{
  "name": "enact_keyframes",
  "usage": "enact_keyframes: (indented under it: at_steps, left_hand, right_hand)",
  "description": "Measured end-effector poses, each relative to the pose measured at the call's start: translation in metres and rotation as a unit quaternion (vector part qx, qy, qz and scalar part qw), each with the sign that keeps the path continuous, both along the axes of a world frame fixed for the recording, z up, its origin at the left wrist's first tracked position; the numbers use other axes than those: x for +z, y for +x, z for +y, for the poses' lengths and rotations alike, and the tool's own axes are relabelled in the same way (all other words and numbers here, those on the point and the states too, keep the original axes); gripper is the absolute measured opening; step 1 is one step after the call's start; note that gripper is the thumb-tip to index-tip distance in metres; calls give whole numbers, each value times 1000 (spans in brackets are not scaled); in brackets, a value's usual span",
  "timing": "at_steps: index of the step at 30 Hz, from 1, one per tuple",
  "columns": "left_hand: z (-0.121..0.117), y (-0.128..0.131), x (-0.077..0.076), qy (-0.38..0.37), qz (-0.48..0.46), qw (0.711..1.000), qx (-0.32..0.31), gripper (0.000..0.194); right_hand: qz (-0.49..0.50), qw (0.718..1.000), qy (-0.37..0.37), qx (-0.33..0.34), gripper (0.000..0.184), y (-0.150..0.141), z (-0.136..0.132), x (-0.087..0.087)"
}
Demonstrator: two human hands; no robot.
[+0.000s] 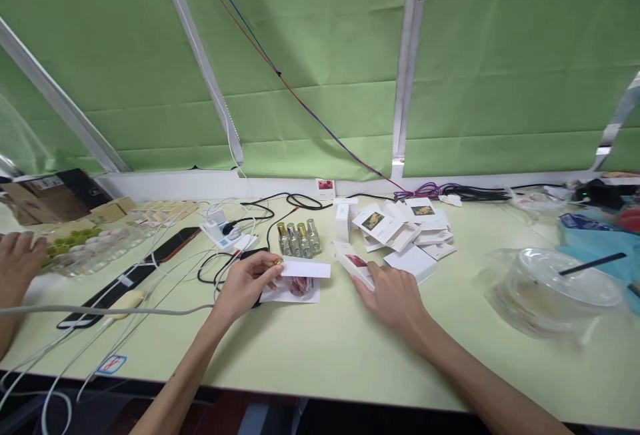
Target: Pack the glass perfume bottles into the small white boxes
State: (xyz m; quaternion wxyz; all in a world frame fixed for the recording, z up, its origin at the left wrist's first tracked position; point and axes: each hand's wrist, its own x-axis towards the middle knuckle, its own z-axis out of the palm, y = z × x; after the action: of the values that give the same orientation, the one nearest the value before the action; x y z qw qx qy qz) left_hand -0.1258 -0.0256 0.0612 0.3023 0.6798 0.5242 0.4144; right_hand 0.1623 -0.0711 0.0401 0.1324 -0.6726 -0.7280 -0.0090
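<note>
My left hand (250,283) is closed, thumb and fingers pinching a small gold-capped bottle (278,262). A white paper flap (307,269) partly covers the bottle's body. Below the flap is a white sheet (290,296) with a pink-red patch; whether it is print or the bottle's contents I cannot tell. My right hand (393,293) grips a flat white carton (354,263) with a pink picture, tilted above the table. Several small glass bottles (299,240) with gold and silver caps stand behind my hands. White cartons (400,225) with yellow-flower pictures lie piled beyond my right hand.
Another person's hand (20,261) rests at the far left by a clear tray (95,248) of green and pale caps. Cables and a power strip (227,235) spread over the left side. A bagged round plastic container (555,291) stands at the right.
</note>
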Motion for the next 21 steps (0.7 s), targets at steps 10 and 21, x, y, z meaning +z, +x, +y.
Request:
enact_keyframes:
  at_steps: [10, 21]
  left_hand:
    - [-17, 11, -16, 4, -62, 997, 41, 35]
    - [-24, 20, -11, 20, -53, 998, 14, 32]
  right_hand:
    - [-3, 996, 67, 50, 36, -1, 3, -19]
    - [-63, 937, 165, 302, 50, -28, 17, -9]
